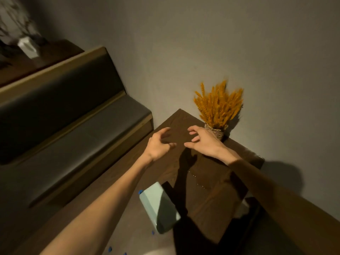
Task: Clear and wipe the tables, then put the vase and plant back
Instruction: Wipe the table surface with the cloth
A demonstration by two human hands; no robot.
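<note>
A: What lay nearest the camera?

B: At the bottom centre of the frame sat a pale green box point(159, 207), half in shadow, on the near part of the dark wooden worktop point(211, 196). A few small blue bits showed by its edges; I could not tell what they were.

A: And the hands?

B: Both bare forearms reached up from the lower corners to the middle of the frame. The left hand point(159, 145) hovered above the worktop with fingers spread and curled, gripping nothing. The right hand point(204, 142) faced it, also spread wide and empty, just beside the vase point(217, 132). Whether it touched the vase, I could not tell.

A: Where was the vase?

B: Right of centre, upright at the far edge of the worktop against the grey wall point(239, 52). It looked woven, and it held a plant point(219, 104) of orange dried stalks.

A: Anything beyond?

B: A dark cushioned bench seat point(73, 126) ran along the left of the frame. In the upper left corner, a second worktop point(55, 52) carried a white container point(28, 47) with dark, blurred branches.
</note>
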